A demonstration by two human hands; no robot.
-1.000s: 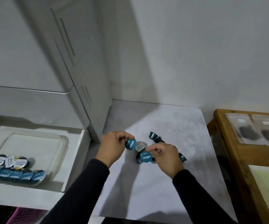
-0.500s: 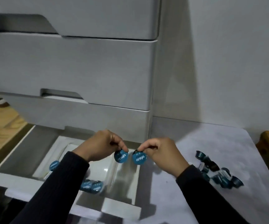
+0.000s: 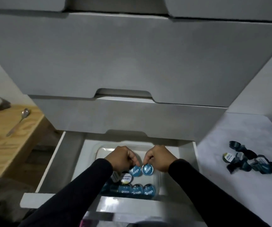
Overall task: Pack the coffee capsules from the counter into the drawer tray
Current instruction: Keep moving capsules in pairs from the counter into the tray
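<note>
- The left hand (image 3: 121, 158) grips a round blue capsule (image 3: 135, 170) in its fingers (image 3: 134, 161); the foil lid is glossy and printed with white lettering.
- The right hand (image 3: 159, 157) pinches a second blue capsule (image 3: 147, 169) the same way, just beside the first; both are low over the tray.
- The clear plastic tray (image 3: 158, 177) with rounded corners sits in the open white drawer (image 3: 53, 163).
- A row of blue-lidded capsules (image 3: 136, 190) lines the tray's near edge, and a pale-lidded one (image 3: 126, 177) lies behind it.
- More dark capsules (image 3: 249, 160) lie heaped on the pale, mottled bench (image 3: 230, 145) at right.
- Smooth grey drawer fronts (image 3: 132, 54) rise above.
- A metal spoon (image 3: 18, 122) lies on a wooden table (image 3: 4, 145) at left.
</note>
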